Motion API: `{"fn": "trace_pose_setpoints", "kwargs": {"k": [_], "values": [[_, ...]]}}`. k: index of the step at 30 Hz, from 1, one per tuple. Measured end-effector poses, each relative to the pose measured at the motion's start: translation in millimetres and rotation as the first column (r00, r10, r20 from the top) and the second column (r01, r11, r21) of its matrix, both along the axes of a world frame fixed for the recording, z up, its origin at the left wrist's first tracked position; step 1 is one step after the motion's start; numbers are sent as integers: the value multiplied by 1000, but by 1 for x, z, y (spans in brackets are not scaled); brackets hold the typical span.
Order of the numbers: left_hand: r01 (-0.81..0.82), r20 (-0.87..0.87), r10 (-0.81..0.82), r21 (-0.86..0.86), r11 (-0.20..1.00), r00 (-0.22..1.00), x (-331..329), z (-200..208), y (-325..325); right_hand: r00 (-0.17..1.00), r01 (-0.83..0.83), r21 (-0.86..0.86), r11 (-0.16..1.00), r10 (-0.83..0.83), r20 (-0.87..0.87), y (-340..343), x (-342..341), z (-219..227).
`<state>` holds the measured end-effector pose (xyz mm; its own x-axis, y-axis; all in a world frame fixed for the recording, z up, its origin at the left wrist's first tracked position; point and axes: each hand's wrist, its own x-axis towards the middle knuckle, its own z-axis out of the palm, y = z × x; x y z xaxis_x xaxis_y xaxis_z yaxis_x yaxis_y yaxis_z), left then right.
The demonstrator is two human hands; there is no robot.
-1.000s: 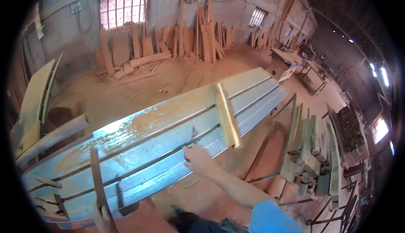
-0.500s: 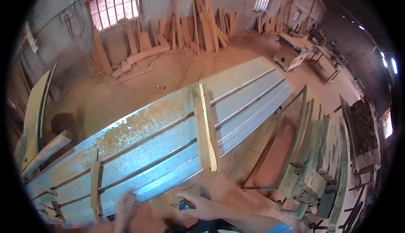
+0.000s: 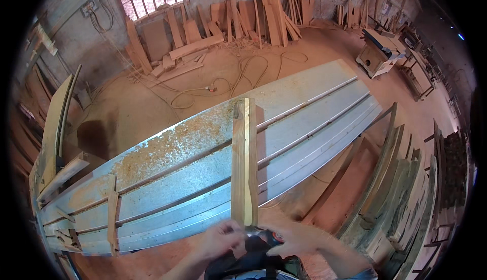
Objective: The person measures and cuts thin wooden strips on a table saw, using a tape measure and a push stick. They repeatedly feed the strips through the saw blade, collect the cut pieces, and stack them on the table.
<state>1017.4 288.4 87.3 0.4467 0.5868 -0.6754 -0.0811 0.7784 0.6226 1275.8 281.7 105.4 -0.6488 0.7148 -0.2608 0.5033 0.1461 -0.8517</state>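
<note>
Two hands are working together at the near end of a long wooden slat [image 3: 244, 163], which is lying crosswise over a big pale-blue boat hull [image 3: 203, 173] turned bottom up. The left hand [image 3: 223, 238] is cupping in just left of the slat's near end, and the right hand [image 3: 294, 238] is pressing in just right of it — both sets of fingers are curling around something small and dark with a touch of red [image 3: 264, 238], right below that end. Whether they are truly gripping it or only steadying it, I cannot tell; the fingers are hiding most of it.

By my reckoning the person is readying or adjusting a small tool at the slat's foot, so the step in hand looks like preparation rather than work on the wood itself. Whatever follows will be calling for a firm hold and a steady slat, since it is resting loose across the hull's raised ribs.

Beyond the slat's far end the hull is carrying a spread of sawdust [image 3: 172, 145] and dropping away to open floor. Right of the slat, stacked planks [image 3: 401, 189] are crowding the hull's edge — left of it, a shorter slat [image 3: 112, 214] is lying across the hull, well apart.
</note>
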Motion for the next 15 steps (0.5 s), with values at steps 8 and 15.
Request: {"fn": "trace_pose_setpoints", "kwargs": {"k": [8, 15], "values": [[63, -495, 247, 529, 846, 833, 9, -69, 71, 834, 280, 2, 960, -245, 495, 56, 76, -47], [240, -602, 370, 697, 675, 708, 27, -76, 64, 761, 292, 304, 907, -413, 501, 62, 72, -41]]}}
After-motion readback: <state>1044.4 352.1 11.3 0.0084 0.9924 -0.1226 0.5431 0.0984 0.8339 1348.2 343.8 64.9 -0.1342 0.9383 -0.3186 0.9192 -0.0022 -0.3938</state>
